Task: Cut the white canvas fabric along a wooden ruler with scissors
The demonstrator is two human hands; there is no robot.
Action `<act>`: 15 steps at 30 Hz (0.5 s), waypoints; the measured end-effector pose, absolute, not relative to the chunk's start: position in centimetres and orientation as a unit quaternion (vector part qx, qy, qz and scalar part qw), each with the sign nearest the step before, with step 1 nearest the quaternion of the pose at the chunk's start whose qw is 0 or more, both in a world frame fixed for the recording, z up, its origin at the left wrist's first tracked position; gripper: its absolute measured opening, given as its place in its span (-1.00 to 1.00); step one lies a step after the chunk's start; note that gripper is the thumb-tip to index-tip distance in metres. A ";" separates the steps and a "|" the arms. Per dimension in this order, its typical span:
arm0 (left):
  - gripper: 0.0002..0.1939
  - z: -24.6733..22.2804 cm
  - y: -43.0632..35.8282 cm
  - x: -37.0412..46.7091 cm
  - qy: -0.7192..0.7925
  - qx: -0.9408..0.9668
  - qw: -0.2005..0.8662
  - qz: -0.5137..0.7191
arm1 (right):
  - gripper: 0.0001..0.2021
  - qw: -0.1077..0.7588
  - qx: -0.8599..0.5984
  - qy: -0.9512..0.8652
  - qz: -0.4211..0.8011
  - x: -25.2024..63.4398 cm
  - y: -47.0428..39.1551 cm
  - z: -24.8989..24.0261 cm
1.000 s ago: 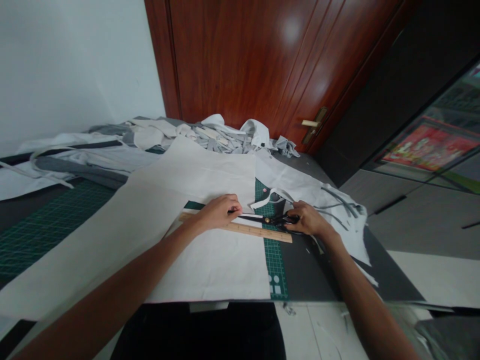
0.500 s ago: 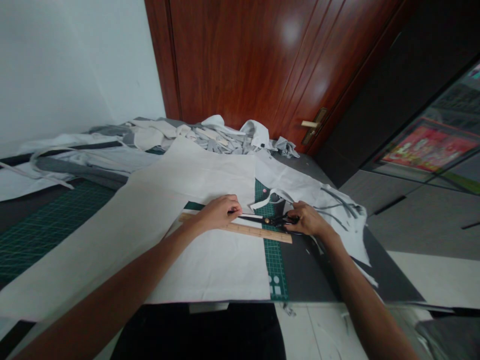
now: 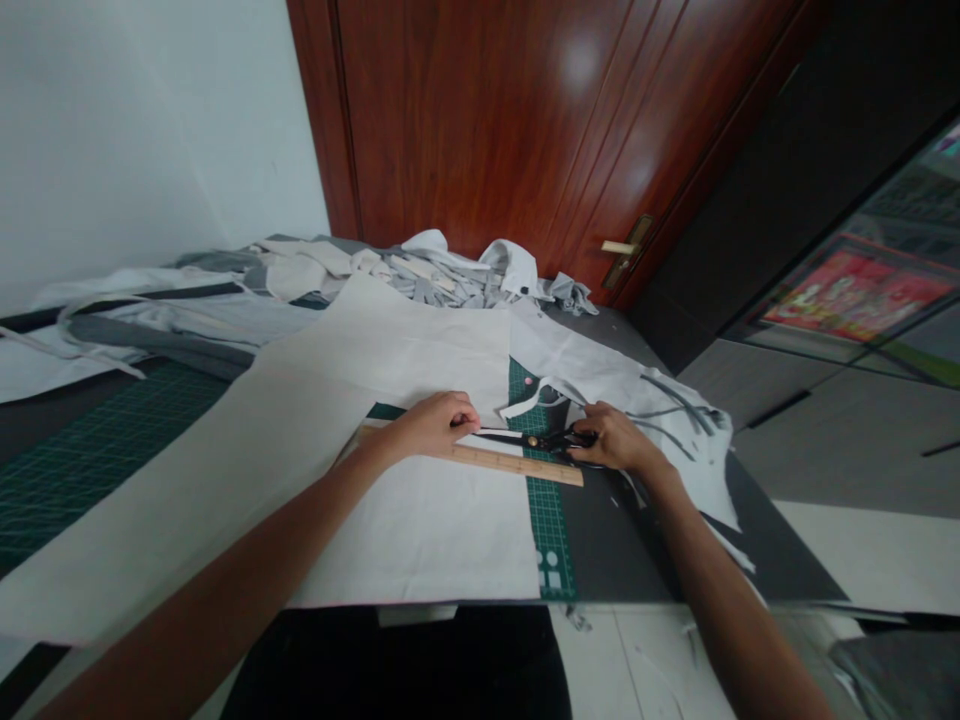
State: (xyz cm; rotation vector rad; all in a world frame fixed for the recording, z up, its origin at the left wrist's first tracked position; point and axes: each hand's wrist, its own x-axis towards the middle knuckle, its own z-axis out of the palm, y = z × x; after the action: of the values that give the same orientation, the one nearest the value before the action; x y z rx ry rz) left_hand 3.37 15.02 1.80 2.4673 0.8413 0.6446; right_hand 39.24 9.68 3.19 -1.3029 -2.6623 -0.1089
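Black scissors (image 3: 533,441) lie across the white cloth and a green strip of cutting mat, blades pointing left. My right hand (image 3: 609,437) is closed round their handles. Near the blade tips, my left hand (image 3: 441,424) pinches the edge of the white fabric (image 3: 431,520); the pinched bit is mostly hidden by the fingers. A wooden ruler (image 3: 517,464) lies on the fabric just below the scissors, its left part under my left hand and wrist. A narrow white strip (image 3: 523,408) curls above the scissors.
Green cutting mat (image 3: 97,450) shows at the left. Cloth scraps (image 3: 442,280) are heaped along the table's back, by a wooden door (image 3: 480,120). More white cloth with grey strips (image 3: 679,420) lies at the right. The dark table edge (image 3: 795,570) is at the front right.
My left hand has shifted very slightly left. The right hand, scissors and ruler look almost unmoved.
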 end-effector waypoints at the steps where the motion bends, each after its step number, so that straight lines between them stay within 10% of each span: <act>1: -0.81 1.8 15.2 3.2 0.305 0.896 0.232 0.226 | -0.72 0.087 -0.440 -0.893 -0.036 39.2 9.7 3.2; 15: -0.87 2.8 15.3 1.2 0.308 0.907 0.209 0.199 | -0.73 0.105 -0.448 -0.888 -0.025 39.2 9.6 2.9</act>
State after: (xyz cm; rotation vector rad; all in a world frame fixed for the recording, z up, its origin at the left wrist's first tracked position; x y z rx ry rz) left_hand 1.23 15.29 2.81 2.5228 0.8564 0.5539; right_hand 39.22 9.59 2.93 -1.3191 -2.6161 -0.0747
